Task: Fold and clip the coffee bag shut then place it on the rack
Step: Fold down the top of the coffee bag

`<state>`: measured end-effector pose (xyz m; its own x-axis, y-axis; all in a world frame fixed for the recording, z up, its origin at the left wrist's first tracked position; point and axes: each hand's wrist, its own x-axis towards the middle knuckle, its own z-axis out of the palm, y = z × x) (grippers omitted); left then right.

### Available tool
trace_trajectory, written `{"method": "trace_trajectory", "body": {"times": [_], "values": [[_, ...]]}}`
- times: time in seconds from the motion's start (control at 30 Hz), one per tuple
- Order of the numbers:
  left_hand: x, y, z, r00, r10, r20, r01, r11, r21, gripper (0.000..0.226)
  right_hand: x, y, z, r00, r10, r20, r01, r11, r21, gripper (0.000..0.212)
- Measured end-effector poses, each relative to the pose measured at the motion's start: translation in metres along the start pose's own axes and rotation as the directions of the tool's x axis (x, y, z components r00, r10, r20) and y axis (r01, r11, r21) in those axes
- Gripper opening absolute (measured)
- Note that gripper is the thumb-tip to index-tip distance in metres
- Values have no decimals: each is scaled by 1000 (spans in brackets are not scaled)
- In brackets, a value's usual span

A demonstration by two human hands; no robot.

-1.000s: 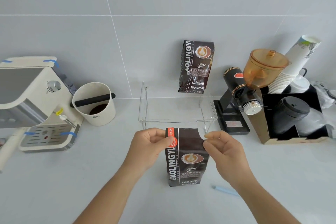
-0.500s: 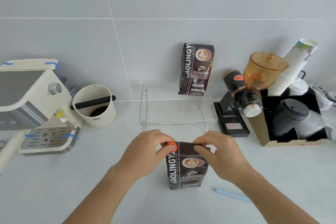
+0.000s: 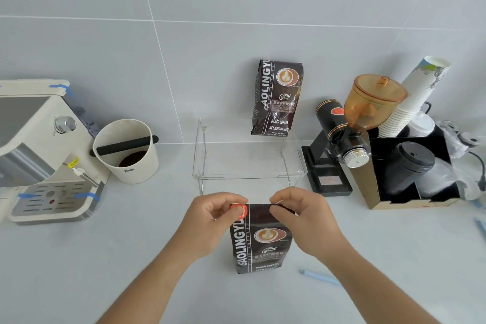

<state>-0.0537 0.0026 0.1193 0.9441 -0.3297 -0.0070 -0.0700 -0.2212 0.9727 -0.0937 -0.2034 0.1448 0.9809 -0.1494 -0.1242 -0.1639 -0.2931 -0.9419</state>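
I am watching the coffee bag point(image 3: 260, 242) standing upright on the bench point(image 3: 131, 271), just in front of the clear rack point(image 3: 249, 160). The left hand point(image 3: 213, 218) and right hand point(image 3: 302, 214) are each pinching a top corner, both grips closed on the folded-over top. The foil is looking crinkly, slippery and springy, so I am judging the fold needs holding at both ends until the blue clip point(image 3: 319, 277) goes on.

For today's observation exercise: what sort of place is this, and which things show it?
Probably a coffee-making counter, perhaps in a café: an espresso machine, a coffee grinder and a stack of paper cups stand along a tiled wall.
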Motion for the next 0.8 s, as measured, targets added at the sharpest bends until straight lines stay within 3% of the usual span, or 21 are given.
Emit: {"method": "trace_trajectory", "body": {"times": [0.13, 0.23, 0.33, 0.43, 0.53, 0.67, 0.8], "values": [[-3, -3, 1, 996, -60, 71, 60, 998, -2, 36, 3, 0, 3, 995, 96, -9, -95, 990, 100, 31], [-5, -5, 0, 994, 18, 112, -43, 974, 224, 54, 7, -1, 2, 979, 202, 27, -204, 961, 189, 33], [-6, -5, -1, 988, 60, 144, -108, 928, 357, 45, 9, -1, 2, 965, 238, 110, -250, 963, 106, 33], [-9, -6, 0, 985, 50, 166, -119, 894, 431, 30, 6, 0, -4, 959, 184, 214, -165, 981, -104, 20], [-10, -4, -2, 982, 25, 187, -114, 868, 483, 20, 4, 8, -16, 935, 63, 348, 82, 919, -385, 20], [-7, -1, -6, 978, 10, 208, -124, 830, 544, 20, 1, 15, -20, 941, -105, 322, 248, 862, -442, 24], [-8, -3, -6, 990, 25, 141, -95, 853, 514, 21, 2, 25, -22, 942, -158, 295, 270, 879, -394, 21]]}}
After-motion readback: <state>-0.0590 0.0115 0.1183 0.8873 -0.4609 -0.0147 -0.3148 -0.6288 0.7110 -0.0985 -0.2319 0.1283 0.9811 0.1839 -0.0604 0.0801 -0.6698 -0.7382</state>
